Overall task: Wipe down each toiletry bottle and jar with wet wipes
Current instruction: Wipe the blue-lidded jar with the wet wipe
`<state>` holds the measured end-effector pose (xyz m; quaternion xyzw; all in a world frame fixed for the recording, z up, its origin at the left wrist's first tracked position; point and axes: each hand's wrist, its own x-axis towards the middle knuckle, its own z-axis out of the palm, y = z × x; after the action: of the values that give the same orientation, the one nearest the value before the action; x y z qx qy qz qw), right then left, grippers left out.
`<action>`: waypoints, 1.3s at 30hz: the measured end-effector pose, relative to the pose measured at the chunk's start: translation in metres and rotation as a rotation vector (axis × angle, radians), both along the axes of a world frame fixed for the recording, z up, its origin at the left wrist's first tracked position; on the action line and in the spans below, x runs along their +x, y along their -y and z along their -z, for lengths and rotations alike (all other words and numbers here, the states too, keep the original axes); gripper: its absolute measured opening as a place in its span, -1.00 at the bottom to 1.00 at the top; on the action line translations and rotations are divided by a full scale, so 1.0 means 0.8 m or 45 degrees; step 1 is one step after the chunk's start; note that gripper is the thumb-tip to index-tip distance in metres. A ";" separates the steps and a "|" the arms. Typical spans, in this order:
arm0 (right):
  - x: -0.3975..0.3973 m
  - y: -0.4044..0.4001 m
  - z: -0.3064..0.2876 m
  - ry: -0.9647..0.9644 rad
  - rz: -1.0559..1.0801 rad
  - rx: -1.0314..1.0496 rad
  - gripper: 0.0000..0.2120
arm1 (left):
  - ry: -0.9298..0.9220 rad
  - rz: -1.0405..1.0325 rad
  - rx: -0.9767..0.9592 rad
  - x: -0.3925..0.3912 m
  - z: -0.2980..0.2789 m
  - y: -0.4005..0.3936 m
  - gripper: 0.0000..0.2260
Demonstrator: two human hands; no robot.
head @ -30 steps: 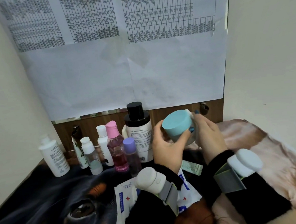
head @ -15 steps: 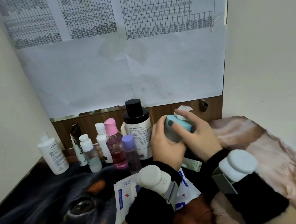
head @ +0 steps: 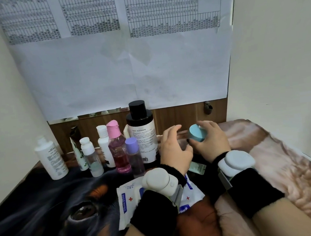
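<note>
Paper sheets point(head: 127, 67) with printed tables cover the wall behind everything, far beyond the fingers. Bench point(head: 36, 215) carries a dog-print cover, dark on the left, tan fur on the right.

Black-cap bottle point(head: 141, 132), the tallest, stands upright just left of the left hand's fingers, not touching as far as can be seen. White bottle point(head: 50, 158) stands furthest left, well apart from both hands. Pink bottle point(head: 118, 146) upright, left of the black-cap one; purple-cap bottle point(head: 134, 157) just in front, between them. Small clear bottle point(head: 92, 158) with white cap, white slim bottle point(head: 104, 143) behind it, a tube point(head: 79, 155) with leaf print leaning near the white bottle. All in a row left of the left fingers.

Wipes pack point(head: 128, 200), white with red crosses, lies flat on the bench under the left wrist, nearer the person than the fingers. Small green sachet point(head: 197, 168) lies between the two wrists.

Left hand point(head: 175, 150): fingers relaxed, spread, holding nothing, tips near the jar but apart from it. Right hand point(head: 208, 143): fingers curled over the jar from above and right, gripping it. Jar point(head: 197, 135), blue lid tilted toward the left hand, sits in the right fingers, low near the bench; contact with the bench cannot be told. A bit of white, maybe a wipe, shows at the top of the jar under the right fingers, too small to be sure.

Both wrists wear black bands and grey-white trackers point(head: 236, 162).
</note>
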<state>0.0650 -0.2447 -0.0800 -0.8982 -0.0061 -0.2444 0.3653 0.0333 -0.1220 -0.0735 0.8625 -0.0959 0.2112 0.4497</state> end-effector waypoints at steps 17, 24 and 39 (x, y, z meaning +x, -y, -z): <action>-0.059 0.008 -0.040 0.115 -0.055 0.151 -0.70 | 0.094 0.210 -0.081 -0.035 -0.027 -0.006 -0.65; -0.157 0.009 -0.082 0.276 -0.277 0.279 -0.68 | 0.049 0.390 -0.123 -0.105 -0.038 -0.007 -0.55; -0.366 0.067 -0.042 0.051 -0.594 0.100 -0.79 | -0.637 0.612 -0.956 -0.296 0.000 0.029 -0.85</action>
<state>-0.2279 -0.2980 -0.0466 -0.8525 -0.2113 -0.1710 0.4465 -0.2032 -0.1451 -0.0738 0.6192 -0.0985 -0.0912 0.7737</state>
